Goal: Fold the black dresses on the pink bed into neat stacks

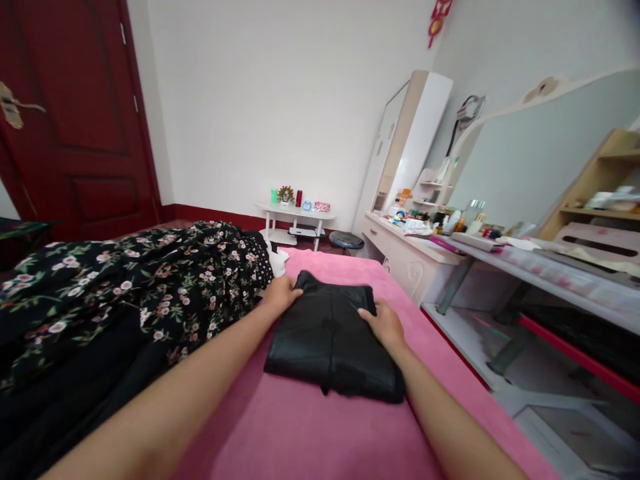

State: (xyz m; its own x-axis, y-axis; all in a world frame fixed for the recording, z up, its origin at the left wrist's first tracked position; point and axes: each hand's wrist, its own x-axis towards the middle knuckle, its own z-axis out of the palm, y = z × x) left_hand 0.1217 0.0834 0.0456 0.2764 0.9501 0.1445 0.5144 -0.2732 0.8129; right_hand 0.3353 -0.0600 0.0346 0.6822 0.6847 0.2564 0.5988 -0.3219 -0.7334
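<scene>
A folded black leather-look garment (330, 340) lies on the pink bed cover (280, 427), a seam running down its middle. My left hand (281, 293) is closed at its far left corner, the thumb on top and the other fingers partly hidden. At the far right edge my right hand (384, 325) pinches the garment, thumb over it and fingers behind. Left of my left hand is a heap of black floral cloth (200, 273), with plain black fabric (100, 373) nearer to me. A bit of white cloth (277, 259) shows beyond my left hand.
Right of the bed stand a white dressing table (407, 257) and a desk (565, 273) crowded with bottles. At the far wall is a small white table (295, 212) holding a potted plant (285, 195). A round stool (347, 241) stands beyond the bed. A dark red door (75, 120) is left.
</scene>
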